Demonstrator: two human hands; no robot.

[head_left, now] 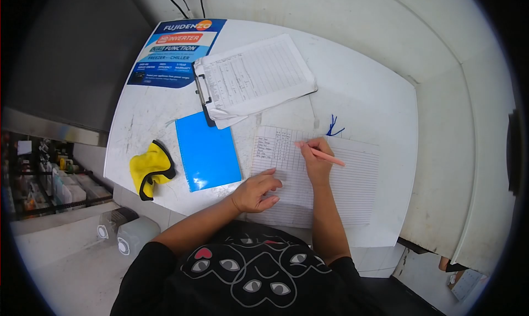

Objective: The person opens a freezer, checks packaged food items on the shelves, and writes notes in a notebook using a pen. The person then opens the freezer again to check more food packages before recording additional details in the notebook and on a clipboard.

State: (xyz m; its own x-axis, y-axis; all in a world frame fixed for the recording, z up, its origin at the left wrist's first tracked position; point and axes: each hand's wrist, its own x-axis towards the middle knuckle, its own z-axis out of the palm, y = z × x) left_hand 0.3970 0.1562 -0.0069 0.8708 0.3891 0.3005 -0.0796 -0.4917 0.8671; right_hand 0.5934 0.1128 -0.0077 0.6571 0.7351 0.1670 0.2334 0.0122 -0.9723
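An open lined notebook point(347, 197) lies in front of me, with a handwritten table in its upper left part. My right hand point(316, 157) grips a salmon-pink pen point(332, 158) over the page, just right of the written columns. Across the notebook's left edge rests my left hand point(257, 192), fingers loosely curled but apart, holding nothing. A bright blue notebook point(208, 150) lies left of that hand. Beyond it sits a clipboard point(201, 90) with a stack of filled-in sheets point(256, 73).
A yellow cloth with black edging point(150, 170) lies crumpled near the table's left side. A Fujidenzo freezer leaflet point(176, 54) covers the far left corner of the white table point(386, 106). Dark blue strings point(334, 127) lie above the notebook. Plastic jugs point(138, 234) stand below left.
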